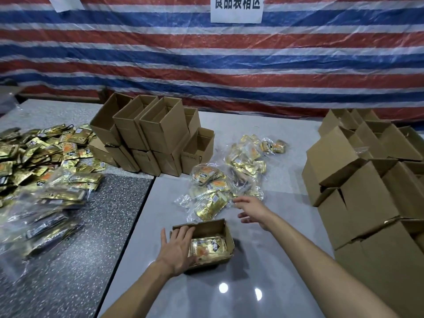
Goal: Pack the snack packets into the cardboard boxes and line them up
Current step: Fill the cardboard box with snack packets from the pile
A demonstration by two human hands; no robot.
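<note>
A small open cardboard box (214, 226) sits on the grey table in front of me with gold snack packets (207, 247) lying inside. My left hand (176, 246) rests flat on the box's left side, fingers straight. My right hand (252, 210) hovers open just right of a heap of gold packets in clear bags (213, 193), holding nothing. More bagged packets (247, 157) lie farther back.
Empty open boxes (149, 134) are stacked at the back centre. A taller stack of boxes (371, 180) fills the right side. A big pile of gold packets (41, 161) covers the speckled table on the left. A striped tarp hangs behind.
</note>
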